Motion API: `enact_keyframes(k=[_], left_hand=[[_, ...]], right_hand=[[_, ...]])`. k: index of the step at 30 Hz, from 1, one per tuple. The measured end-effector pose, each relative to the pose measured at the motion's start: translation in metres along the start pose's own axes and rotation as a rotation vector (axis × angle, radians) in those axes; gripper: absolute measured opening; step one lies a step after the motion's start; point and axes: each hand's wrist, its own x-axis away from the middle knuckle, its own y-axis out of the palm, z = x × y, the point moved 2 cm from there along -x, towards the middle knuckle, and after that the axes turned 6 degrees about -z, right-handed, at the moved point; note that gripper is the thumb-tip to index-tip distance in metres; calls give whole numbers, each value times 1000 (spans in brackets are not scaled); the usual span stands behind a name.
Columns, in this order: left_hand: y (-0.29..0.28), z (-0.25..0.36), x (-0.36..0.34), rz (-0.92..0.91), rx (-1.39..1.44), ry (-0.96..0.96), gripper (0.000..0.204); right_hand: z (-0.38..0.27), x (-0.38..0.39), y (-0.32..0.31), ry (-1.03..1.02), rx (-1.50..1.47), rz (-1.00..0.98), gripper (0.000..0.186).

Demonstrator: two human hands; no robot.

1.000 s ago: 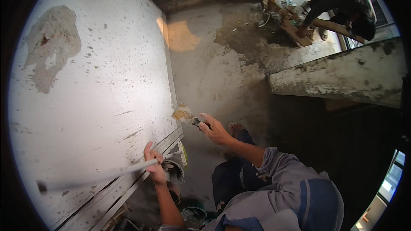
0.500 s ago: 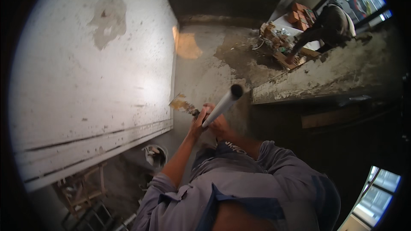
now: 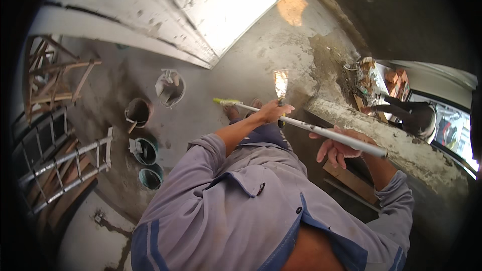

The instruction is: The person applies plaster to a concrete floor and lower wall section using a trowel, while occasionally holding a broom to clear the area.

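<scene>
Pole [image 3: 329, 134] and scraper [image 3: 281, 84]
We had our left grip [image 3: 272, 112] closed on both; right grip [image 3: 344, 152] open behind the pole.

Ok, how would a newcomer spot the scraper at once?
Find the person's grey shirt filling the lower middle, then follow its left sleeve up to the left hand. The scraper is at that hand, its blade pointing toward the top of the picture. Unlike the long pale pole crossing there, it is short, with a flat, flared, shiny blade.
</scene>
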Motion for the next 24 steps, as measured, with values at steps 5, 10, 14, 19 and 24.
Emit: enact_keyframes(k=[5,10,14,19,24], left_hand=[[-12,-10,7,130,-165,48,41],[-61,15,-4,501,-341,123,36],[-108,67,21,515,-254,200,38],[-119,89,99,695,-26,-63,24],[-56,74,146,898,81,-422,23]], right_hand=[[1,-43,26,157,278,443,55],[-6,-61,0,327,390,625,26],[-23,-76,-58,332,339,559,20],[-72,-137,-206,443,1371,444,23],[-133,-169,-294,486,1915,384,28]])
